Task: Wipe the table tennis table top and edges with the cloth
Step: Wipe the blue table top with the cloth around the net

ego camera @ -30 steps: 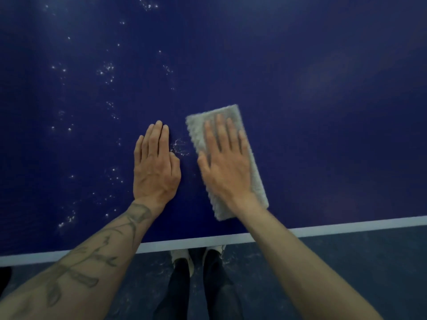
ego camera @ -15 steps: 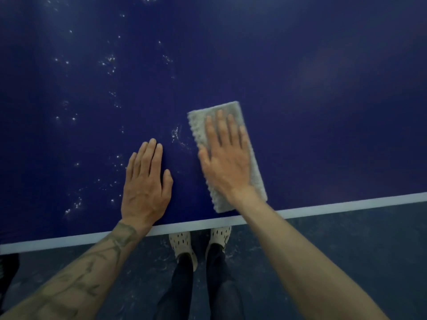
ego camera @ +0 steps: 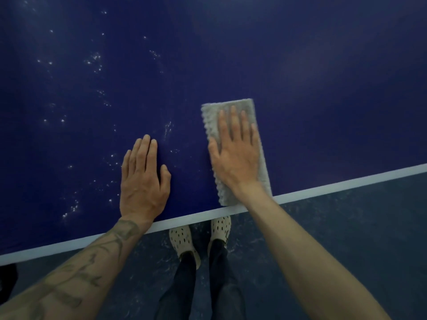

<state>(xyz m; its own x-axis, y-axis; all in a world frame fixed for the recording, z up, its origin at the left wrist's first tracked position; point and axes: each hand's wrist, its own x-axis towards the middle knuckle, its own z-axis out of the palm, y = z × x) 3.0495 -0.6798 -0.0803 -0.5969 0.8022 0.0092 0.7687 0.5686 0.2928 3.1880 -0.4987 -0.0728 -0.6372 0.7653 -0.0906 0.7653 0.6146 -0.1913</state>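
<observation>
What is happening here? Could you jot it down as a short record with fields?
Surface: dark blue table with a white edge line
Cloth: grey cloth, flat on the table, near end at the edge line
Wiping: right hand flat on the cloth
Resting: left hand flat on bare table, apart from the cloth
Marks: pale specks, mostly left of the cloth
</observation>
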